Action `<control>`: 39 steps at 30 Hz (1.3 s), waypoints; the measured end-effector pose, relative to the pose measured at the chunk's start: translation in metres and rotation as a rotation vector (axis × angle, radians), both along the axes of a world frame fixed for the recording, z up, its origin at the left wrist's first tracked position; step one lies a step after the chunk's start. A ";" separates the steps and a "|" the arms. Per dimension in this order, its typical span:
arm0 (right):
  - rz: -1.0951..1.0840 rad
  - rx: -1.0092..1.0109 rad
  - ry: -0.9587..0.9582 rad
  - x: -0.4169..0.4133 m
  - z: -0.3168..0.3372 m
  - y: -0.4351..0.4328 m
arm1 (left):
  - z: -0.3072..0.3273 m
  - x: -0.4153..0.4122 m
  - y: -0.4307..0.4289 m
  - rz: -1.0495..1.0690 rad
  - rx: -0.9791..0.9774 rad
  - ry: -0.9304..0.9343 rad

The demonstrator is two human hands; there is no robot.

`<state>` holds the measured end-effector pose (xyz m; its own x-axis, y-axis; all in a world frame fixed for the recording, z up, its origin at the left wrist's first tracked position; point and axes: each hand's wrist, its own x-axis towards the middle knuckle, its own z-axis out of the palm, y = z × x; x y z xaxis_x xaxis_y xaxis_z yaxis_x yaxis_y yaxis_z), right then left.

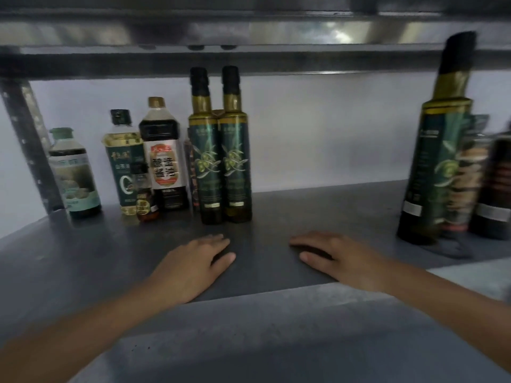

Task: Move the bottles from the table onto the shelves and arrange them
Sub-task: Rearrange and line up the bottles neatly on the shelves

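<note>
Two tall dark-green olive oil bottles (221, 150) stand side by side on the grey metal shelf (318, 211). Left of them stand a soy sauce bottle (164, 158), a yellow oil bottle (123, 161), a small brown bottle (145, 197) and a green-capped bottle (74, 175). At the far right a third olive oil bottle (439, 150) stands in front of other dark bottles (495, 186). My left hand (193, 266) and my right hand (340, 261) lie flat on the shelf, palms down, holding nothing, just in front of the olive oil pair.
An upper metal shelf (249, 31) hangs low over the bottle tops. A perforated shelf post (27, 139) stands at the left. A white wall (331, 128) closes the back. A bare stretch of shelf lies between the olive oil pair and the right-hand bottles.
</note>
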<state>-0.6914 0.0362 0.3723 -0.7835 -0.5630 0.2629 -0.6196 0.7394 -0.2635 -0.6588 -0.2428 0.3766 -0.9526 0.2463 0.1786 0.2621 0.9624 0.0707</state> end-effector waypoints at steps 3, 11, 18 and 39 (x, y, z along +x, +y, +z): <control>-0.078 0.022 0.033 0.021 -0.005 0.046 | 0.000 -0.005 0.035 -0.125 0.012 -0.054; -0.212 -0.093 0.124 0.063 -0.014 0.135 | -0.007 -0.026 0.144 -0.385 0.044 -0.107; -0.478 -0.467 0.158 0.050 -0.017 0.198 | -0.001 -0.046 0.231 -0.450 0.155 -0.100; -0.663 -0.794 -0.027 -0.024 0.010 0.187 | 0.008 -0.081 0.301 -0.336 0.949 0.047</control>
<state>-0.7151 0.2235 0.3823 -0.8842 0.3123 0.3474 -0.1374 0.5369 -0.8324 -0.7397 0.0578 0.3847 -0.8467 0.2372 0.4762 0.5319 0.3892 0.7520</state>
